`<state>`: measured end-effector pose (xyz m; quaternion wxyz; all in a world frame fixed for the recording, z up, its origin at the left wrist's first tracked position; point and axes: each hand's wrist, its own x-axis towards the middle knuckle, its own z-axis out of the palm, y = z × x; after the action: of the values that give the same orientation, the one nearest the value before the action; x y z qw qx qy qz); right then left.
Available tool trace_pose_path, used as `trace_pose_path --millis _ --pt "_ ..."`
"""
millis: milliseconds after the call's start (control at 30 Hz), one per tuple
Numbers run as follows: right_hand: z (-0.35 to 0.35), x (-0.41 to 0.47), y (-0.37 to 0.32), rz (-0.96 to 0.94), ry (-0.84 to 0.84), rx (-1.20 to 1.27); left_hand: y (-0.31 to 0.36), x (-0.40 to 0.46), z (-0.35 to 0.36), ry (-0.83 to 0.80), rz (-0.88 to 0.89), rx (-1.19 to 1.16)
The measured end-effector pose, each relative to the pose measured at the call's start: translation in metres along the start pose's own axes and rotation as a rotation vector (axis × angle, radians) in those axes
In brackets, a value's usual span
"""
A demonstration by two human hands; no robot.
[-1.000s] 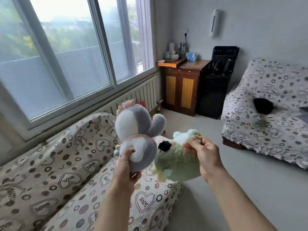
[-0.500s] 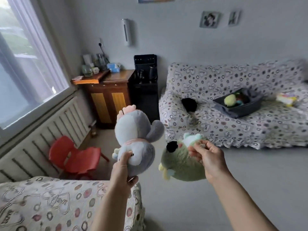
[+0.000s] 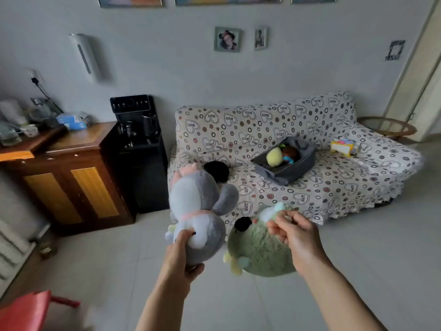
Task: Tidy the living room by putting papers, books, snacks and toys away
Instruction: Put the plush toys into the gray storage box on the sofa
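Observation:
My left hand (image 3: 181, 256) grips a grey and white plush toy (image 3: 200, 206) from below, held upright in front of me. My right hand (image 3: 296, 237) pinches the top of a round green plush toy (image 3: 255, 254), which hangs beside the grey one. Ahead, on the patterned sofa (image 3: 322, 185), sits a dark grey fabric bin (image 3: 286, 173) with a yellow-green plush and other toys inside. A black furry thing (image 3: 217, 170) lies on the sofa's left end, partly hidden by the grey plush. A colourful toy (image 3: 343, 146) rests at the sofa's right end.
A wooden cabinet (image 3: 71, 168) with clutter on top stands at left, a black water dispenser (image 3: 140, 151) beside it. A red chair (image 3: 26, 311) shows at bottom left, a radiator at the far left. A round glass side table (image 3: 386, 127) stands by the sofa's right end. Grey tiled floor lies between me and the sofa.
My view has swung right from the window and near sofa to face the far sofa and its bin, now closer. Both hands still hold their plush toys.

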<state>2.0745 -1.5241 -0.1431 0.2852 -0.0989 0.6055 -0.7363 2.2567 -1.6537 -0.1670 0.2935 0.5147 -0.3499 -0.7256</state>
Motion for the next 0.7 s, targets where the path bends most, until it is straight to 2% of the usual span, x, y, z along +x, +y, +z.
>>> trace_pose_path --millis 167,500,700 --pt "-0.01 0.109 -0.029 -0.026 0.004 -0.048 0.019 0.067 0.094 -0.043 -0.039 0.002" --pt "-0.04 0.298 -0.052 -0.041 0.066 -0.026 0.047 0.195 0.246 -0.016 -0.108 0.063" --pt "-0.051 0.432 -0.071 -0.043 0.095 -0.081 0.07 0.304 0.354 -0.076 -0.091 0.101"
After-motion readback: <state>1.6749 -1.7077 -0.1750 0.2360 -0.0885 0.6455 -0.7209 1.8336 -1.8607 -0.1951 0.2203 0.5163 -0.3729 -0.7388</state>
